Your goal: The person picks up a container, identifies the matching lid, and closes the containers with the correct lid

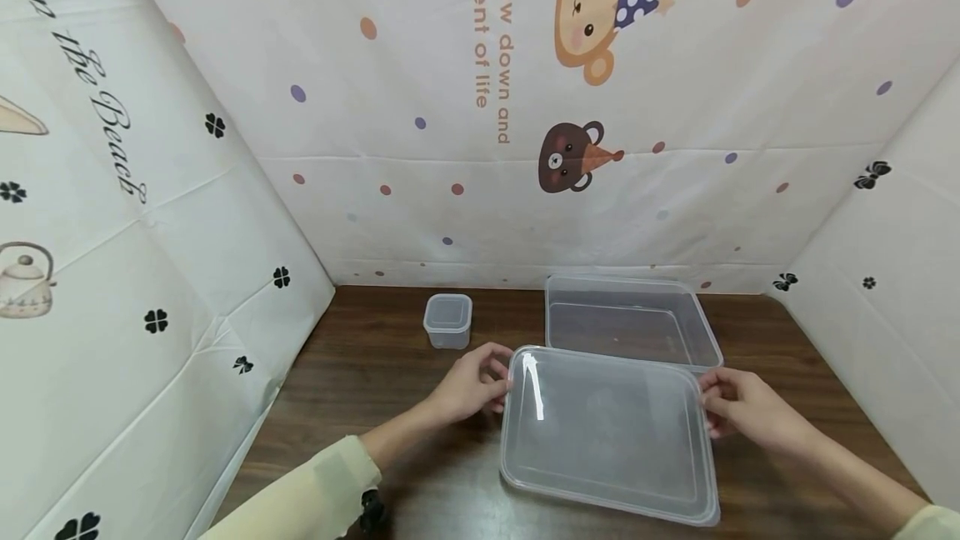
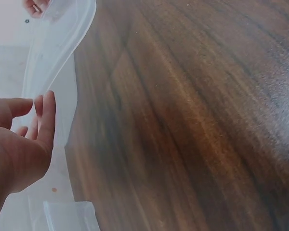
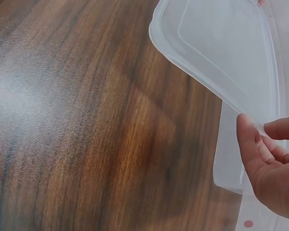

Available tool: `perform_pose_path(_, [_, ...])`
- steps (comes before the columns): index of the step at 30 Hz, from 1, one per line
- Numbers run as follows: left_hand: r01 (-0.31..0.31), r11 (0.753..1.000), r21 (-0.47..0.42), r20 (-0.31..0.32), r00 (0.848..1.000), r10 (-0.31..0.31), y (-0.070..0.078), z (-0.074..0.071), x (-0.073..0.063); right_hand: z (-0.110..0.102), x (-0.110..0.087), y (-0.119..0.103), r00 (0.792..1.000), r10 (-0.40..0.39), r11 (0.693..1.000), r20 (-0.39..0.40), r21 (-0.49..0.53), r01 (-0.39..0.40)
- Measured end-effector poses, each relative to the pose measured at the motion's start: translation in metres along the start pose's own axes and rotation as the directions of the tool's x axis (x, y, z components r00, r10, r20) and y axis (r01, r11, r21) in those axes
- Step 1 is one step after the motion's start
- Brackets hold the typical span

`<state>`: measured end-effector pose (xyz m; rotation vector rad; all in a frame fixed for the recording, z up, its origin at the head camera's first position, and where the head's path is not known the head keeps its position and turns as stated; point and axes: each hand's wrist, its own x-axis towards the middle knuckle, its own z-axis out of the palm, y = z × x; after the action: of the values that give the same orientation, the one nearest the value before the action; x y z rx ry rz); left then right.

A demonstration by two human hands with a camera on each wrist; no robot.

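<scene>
A large clear plastic lid (image 1: 607, 432), rectangular with rounded corners, is held up off the wooden table between both hands. My left hand (image 1: 471, 383) pinches its left edge near the far corner, thumb and fingertips at the rim. Opposite, my right hand (image 1: 742, 407) pinches the right edge; in the right wrist view its thumb and fingers (image 3: 250, 144) meet at the lid's rim. Just behind the lid stands a large clear plastic container (image 1: 622, 319) with its top uncovered. The lid overlaps the container's near edge in the head view.
A small clear lidded container (image 1: 448, 322) stands at the back, left of the large one. The dark wooden table (image 1: 375, 373) is bounded by printed white cloth (image 1: 420, 148) at the back and on both sides.
</scene>
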<state>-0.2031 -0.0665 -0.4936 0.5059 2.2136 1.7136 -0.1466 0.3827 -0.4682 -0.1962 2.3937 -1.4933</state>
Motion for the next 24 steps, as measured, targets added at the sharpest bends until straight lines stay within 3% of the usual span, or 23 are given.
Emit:
perform_pose_path(7, [0.020,0.999,-0.036,-0.031,0.999,-0.021,0.003,-0.005,0.005,-0.001,0.004,-0.009,0.999,-0.024,0.999,-0.024,0.031,0.025])
perform_pose_path(14, [-0.010,0.997,-0.070,-0.035,0.999,0.008,0.010,-0.015,0.006,-0.004,0.008,-0.019,0.998,-0.047,0.997,-0.053,0.053,0.049])
perform_pose_path(24, [-0.031,0.999,-0.035,-0.071,0.997,0.028,0.020,-0.020,0.007,-0.006,0.007,-0.032,0.996,-0.068,0.991,-0.056,0.109,0.073])
